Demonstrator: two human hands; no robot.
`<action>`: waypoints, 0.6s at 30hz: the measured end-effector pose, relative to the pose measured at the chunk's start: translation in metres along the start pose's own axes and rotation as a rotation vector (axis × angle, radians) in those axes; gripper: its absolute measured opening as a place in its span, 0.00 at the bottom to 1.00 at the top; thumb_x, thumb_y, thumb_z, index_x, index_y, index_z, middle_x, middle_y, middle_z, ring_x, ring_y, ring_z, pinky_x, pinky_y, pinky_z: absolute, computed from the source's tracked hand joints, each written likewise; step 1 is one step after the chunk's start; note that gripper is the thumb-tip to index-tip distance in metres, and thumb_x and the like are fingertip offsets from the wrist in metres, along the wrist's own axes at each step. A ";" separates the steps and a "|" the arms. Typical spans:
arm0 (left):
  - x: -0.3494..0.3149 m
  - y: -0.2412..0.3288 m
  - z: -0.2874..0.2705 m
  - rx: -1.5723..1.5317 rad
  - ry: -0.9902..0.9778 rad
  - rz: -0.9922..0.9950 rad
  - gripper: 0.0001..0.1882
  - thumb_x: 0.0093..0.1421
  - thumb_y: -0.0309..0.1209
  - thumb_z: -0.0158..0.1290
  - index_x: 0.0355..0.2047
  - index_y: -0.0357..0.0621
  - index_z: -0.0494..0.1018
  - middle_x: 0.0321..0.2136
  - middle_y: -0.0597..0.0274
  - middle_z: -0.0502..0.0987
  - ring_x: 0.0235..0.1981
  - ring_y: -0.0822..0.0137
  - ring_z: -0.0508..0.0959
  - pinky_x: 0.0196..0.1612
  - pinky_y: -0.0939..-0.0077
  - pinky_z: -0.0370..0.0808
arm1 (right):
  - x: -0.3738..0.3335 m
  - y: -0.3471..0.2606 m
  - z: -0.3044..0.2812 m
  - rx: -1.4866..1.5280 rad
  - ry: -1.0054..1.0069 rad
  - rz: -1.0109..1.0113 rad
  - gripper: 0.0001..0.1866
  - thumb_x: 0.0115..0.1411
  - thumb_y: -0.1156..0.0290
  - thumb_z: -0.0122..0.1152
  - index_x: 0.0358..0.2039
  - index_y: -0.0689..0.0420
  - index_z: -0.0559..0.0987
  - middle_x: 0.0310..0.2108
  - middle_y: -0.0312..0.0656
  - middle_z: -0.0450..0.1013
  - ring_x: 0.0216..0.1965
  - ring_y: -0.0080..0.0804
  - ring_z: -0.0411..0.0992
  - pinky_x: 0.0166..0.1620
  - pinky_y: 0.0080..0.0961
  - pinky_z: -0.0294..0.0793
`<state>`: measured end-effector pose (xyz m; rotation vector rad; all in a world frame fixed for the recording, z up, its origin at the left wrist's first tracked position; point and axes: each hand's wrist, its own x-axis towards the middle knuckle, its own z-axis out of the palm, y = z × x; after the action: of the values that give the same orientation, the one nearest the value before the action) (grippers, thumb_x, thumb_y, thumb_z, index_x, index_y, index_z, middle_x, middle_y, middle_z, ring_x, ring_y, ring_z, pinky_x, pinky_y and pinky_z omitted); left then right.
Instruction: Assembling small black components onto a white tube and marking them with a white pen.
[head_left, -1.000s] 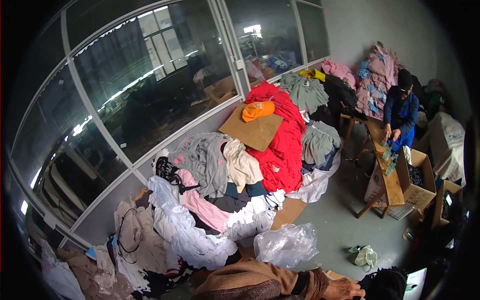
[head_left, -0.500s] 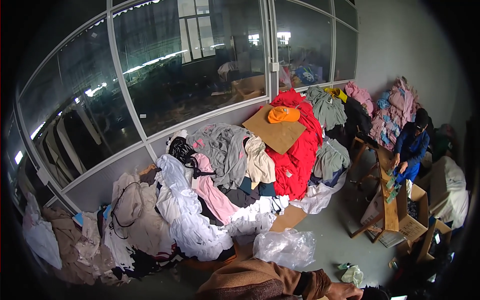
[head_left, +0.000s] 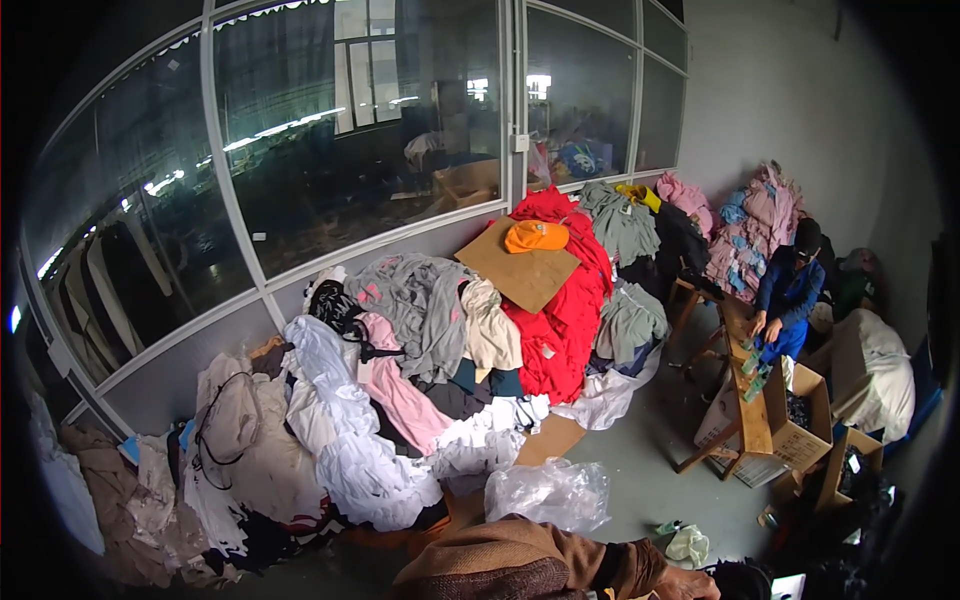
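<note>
Fisheye view of garment heaps point(head_left: 415, 315) along a glazed partition point(head_left: 360, 190). Relative to one second earlier, the whole room lies lower in the frame, a shift best read as a movement of the head; the black item point(head_left: 742, 578) at the lower edge has likewise slid downward and shows less of its surface, so no advance in its handling can be made out. The left hand point(head_left: 688, 582), so judged from the line of the forearm, lies just left of that item, its brown sleeve point(head_left: 570, 555) running nearly level from the lower middle toward the right. The back of the hand faces the camera; the fingertips are cut off or hidden, and whether they are spread, pressed together or pinching the black item cannot be told. The right hand lies outside the frame. A white flat item point(head_left: 788, 587) shows just right of the black one. Beyond, on the floor point(head_left: 640, 450), lie a pale cloth point(head_left: 688, 545) and clear plastic film point(head_left: 548, 495); farther back, a co-worker point(head_left: 790, 290) bends over green items point(head_left: 754, 386) on a wooden worktop point(head_left: 756, 432).
</note>
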<state>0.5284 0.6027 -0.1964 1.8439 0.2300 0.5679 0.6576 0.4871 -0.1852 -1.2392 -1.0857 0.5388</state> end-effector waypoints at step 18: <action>-0.224 0.158 0.055 0.160 0.584 -0.379 0.17 0.56 0.38 0.51 0.41 0.39 0.70 0.37 0.51 0.75 0.37 0.56 0.75 0.41 0.67 0.70 | -0.150 0.087 0.057 0.453 -0.581 0.306 0.21 0.59 0.72 0.53 0.53 0.57 0.65 0.48 0.53 0.65 0.44 0.39 0.66 0.44 0.27 0.69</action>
<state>0.3428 0.4075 -0.1229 1.6833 1.0151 0.8229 0.5612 0.4156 -0.3232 -0.8614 -1.1606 1.3619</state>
